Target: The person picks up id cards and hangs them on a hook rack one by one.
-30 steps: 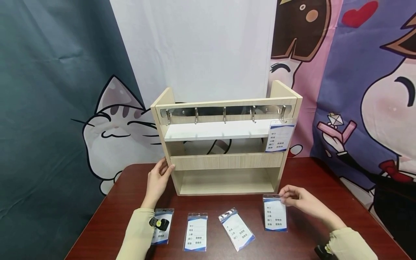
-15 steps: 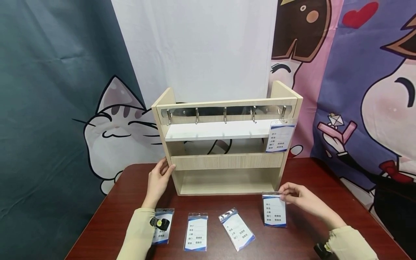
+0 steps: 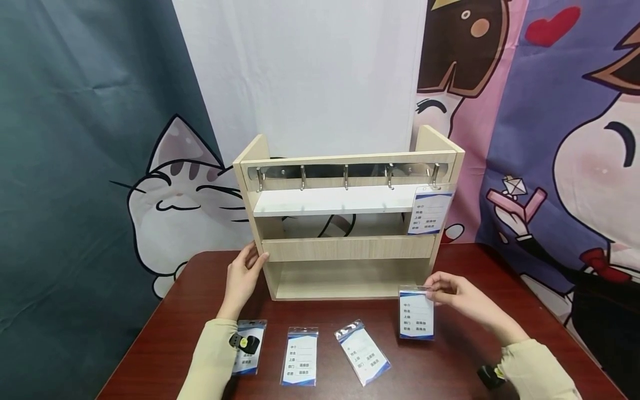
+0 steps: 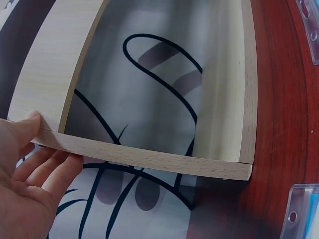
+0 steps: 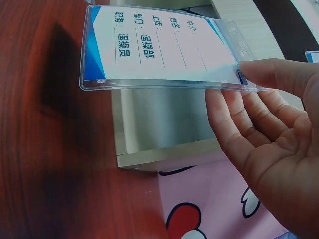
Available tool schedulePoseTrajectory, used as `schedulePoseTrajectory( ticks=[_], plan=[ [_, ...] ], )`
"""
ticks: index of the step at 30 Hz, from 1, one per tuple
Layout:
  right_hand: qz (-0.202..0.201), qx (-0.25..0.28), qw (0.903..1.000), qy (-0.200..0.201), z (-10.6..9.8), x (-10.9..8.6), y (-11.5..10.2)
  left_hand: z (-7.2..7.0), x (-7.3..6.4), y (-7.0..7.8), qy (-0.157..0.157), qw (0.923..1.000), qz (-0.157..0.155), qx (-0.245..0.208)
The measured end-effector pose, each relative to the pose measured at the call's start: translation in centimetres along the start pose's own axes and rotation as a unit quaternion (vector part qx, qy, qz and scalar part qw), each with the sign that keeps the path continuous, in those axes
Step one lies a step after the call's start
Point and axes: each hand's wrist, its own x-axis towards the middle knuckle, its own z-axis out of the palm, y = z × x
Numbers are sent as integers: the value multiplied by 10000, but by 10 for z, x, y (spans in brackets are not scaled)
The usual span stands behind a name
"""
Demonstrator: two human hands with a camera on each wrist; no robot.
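Observation:
My right hand [image 3: 460, 297] pinches a badge holder [image 3: 416, 318] by its upper right corner, thumb on the printed face. The clear sleeve with its white and blue card hangs above the table, in front of the shelf's lower right corner. In the right wrist view the badge's shadow falls on the table. With thumb in front and fingers round the side panel, my left hand [image 3: 242, 280] grips the left edge of the wooden shelf [image 3: 345, 248]. Another badge [image 3: 429, 211] hangs from the rightmost metal hook [image 3: 435, 175]; the other hooks [image 3: 346, 176] carry nothing.
Three badges lie on the dark red table [image 3: 370, 383]: a left one [image 3: 248, 350] partly behind my left wrist, a middle one [image 3: 300, 356], and a slanted one [image 3: 362, 354]. Printed cartoon curtains [image 3: 320, 72] stand behind the shelf.
My right hand has lifted the badge higher off the table and a little to the left. My left hand stays on the shelf's edge.

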Motion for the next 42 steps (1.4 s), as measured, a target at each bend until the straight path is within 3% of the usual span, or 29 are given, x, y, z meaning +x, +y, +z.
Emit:
schedulePoseTrajectory(
  ticks=[5, 12, 15, 42],
  plan=[
    [-135, 4, 9999, 66, 0, 3, -8, 0, 0, 4, -8, 10000, -93, -17],
    [-290, -32, 9994, 172, -2, 6, -18, -2, -9, 40, -74, 9998, -50, 162],
    [-263, 15, 9995, 153, -3, 7, -23, -3, -11, 45, -105, 9998, -80, 177],
    [-575, -561, 9945, 669, -11, 23, -70, -3, -11, 44, -66, 9997, -104, 227]
  ],
)
